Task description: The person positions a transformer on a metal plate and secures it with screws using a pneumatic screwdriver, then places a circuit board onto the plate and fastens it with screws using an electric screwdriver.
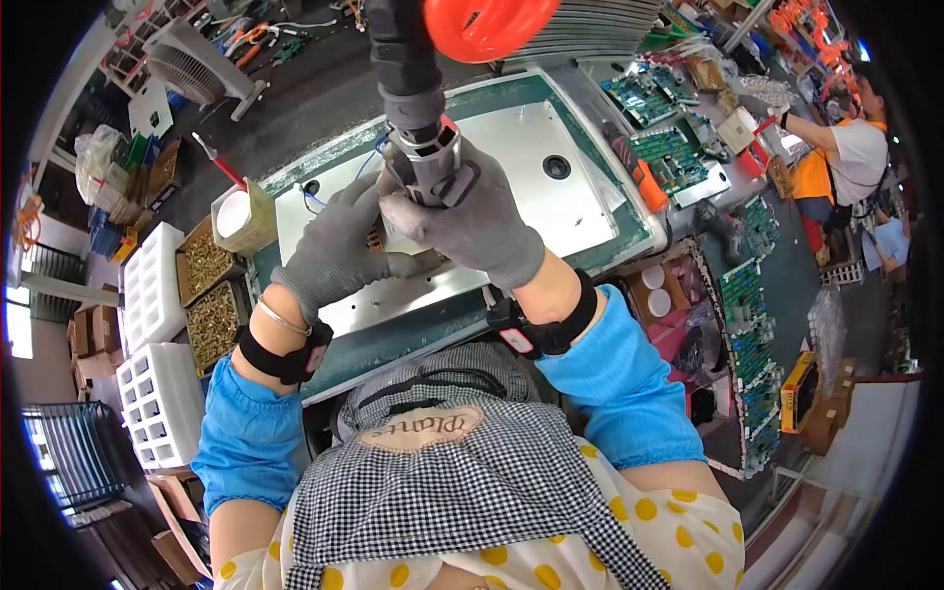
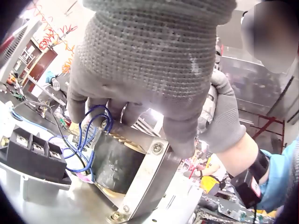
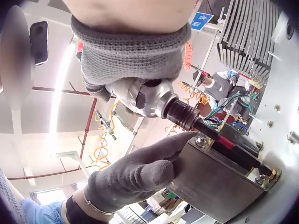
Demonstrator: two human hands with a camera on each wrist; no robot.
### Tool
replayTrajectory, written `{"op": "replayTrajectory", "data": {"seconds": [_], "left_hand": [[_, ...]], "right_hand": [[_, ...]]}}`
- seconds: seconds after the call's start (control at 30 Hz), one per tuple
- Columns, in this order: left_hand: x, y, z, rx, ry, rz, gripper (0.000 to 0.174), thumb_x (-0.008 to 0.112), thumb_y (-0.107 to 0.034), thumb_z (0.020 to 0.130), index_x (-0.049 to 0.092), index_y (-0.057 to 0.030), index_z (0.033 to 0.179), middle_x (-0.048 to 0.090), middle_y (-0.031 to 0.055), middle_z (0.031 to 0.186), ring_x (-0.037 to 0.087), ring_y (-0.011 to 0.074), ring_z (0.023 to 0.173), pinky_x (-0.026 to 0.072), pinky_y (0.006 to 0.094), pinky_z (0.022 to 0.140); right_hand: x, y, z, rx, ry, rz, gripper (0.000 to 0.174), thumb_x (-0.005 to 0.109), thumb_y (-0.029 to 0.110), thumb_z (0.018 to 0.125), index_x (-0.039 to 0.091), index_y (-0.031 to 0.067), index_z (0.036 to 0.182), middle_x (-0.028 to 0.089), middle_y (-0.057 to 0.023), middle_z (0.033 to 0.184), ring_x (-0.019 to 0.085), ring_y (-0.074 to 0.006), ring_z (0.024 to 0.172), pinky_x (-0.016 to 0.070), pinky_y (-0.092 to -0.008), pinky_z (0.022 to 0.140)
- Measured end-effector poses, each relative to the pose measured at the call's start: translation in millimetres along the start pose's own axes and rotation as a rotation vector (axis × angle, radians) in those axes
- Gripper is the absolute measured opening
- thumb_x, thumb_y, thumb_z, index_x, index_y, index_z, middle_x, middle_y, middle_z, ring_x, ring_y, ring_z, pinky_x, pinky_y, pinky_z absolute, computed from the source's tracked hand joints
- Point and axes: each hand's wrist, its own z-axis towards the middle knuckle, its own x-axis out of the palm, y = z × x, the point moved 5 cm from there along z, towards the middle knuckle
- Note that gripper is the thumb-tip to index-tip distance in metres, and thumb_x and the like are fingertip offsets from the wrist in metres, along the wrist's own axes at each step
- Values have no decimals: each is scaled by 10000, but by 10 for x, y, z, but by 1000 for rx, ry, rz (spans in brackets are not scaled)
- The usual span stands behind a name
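Note:
In my right hand [image 1: 482, 211] I grip a power screwdriver [image 3: 149, 100] by its metal body, with its dark upper part rising in the head view. The long bit reaches down beside a transformer [image 3: 215, 182], its tip at a screw [image 3: 272, 173] by the transformer's foot. My left hand [image 1: 339, 241] holds the transformer, fingers over its far side and thumb against the near side of its metal frame. Both hands wear grey gloves. The transformer stands on a white metal panel [image 1: 521, 147], mostly hidden by my hands in the head view. Blue wires [image 2: 84, 135] run from its coil.
A black terminal block [image 2: 35, 151] sits beside the transformer. Left of the panel are boxes of brass-coloured fasteners [image 1: 211, 329], a carton [image 1: 246, 221] and white foam trays [image 1: 152, 285]. Circuit boards [image 1: 669, 152] and an orange-and-black tool [image 1: 637, 175] lie right. Another person [image 1: 846, 157] is beyond.

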Motion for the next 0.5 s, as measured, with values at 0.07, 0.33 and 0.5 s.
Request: {"op": "replayTrajectory", "data": {"seconds": [0.07, 0.33, 0.5], "left_hand": [[-11, -40, -5, -10, 5, -51, 982, 869, -380, 620, 394, -127, 1441, 455, 158, 1401, 488, 346, 1259, 448, 417, 1021], [38, 45, 15, -60, 43, -126, 952, 887, -364, 622, 428, -118, 1419, 477, 143, 1371, 516, 321, 1234, 448, 400, 1014], [49, 108, 41, -47, 62, -134, 950, 901, -367, 611, 446, -110, 1405, 485, 143, 1361, 533, 305, 1213, 452, 386, 1002]], "right_hand": [[18, -48, 25, -71, -14, 2, 475, 752, 219, 732, 576, 13, 1122, 682, -126, 829, 691, -247, 738, 552, -355, 700], [-10, 82, 26, -15, -22, -123, 465, 754, 205, 725, 585, 20, 1117, 683, -129, 847, 694, -227, 769, 555, -339, 722], [13, 186, 21, -86, -72, -162, 434, 754, 203, 722, 595, 24, 1084, 682, -126, 835, 693, -228, 745, 556, -340, 710]]}}
